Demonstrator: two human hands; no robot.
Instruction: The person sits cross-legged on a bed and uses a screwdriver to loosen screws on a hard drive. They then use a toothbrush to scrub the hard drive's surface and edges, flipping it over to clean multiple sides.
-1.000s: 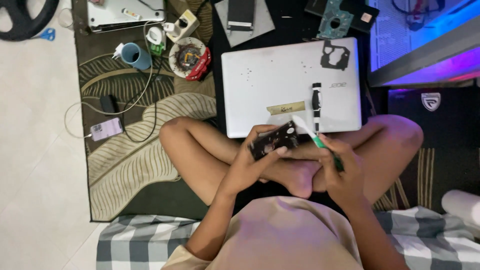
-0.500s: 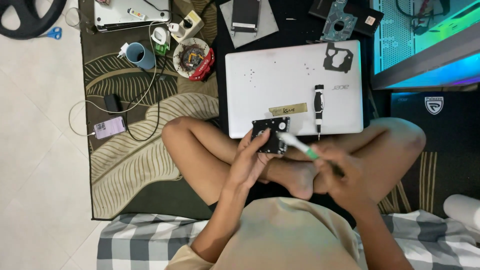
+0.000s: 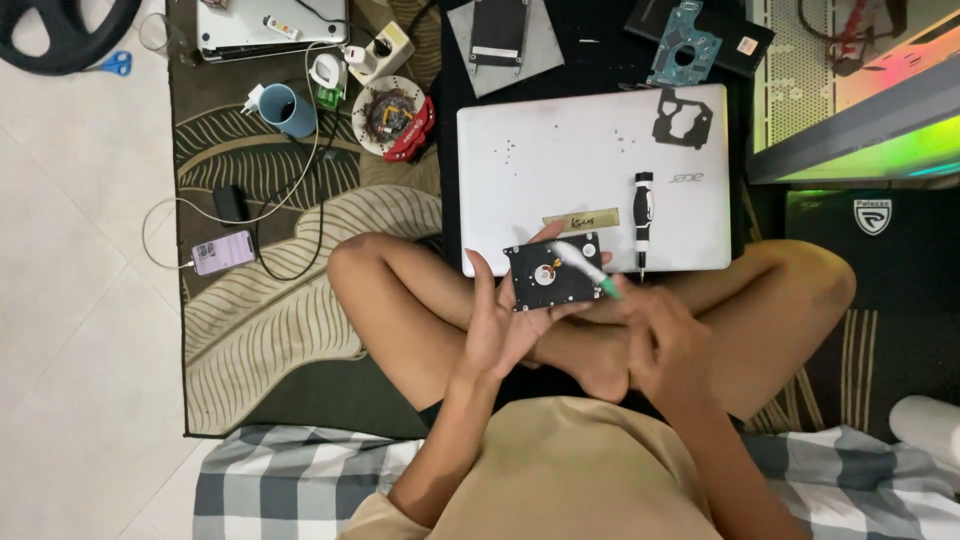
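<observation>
left hand [image 3: 500, 325]: closed on the edges of the hard drive [image 3: 553, 272], centre of frame, over my crossed legs
hard drive: small, stiff, I think fragile; I would grip only the sides
right hand [image 3: 665, 345]: pinches the thin tool [image 3: 590, 272], tip on the drive

Looks like somebody's home, a bedroom or living room turned into a DIY repair corner. The person sits cross-legged on a tiled floor [image 3: 60, 300] with a leaf-patterned rug [image 3: 280, 330] and a checked blanket [image 3: 270, 480]. A closed white laptop [image 3: 590, 170] serves as a bench, with a phone on charge [image 3: 222, 252], a blue mug [image 3: 290, 110] and a glowing PC case [image 3: 860, 90] nearby.
</observation>
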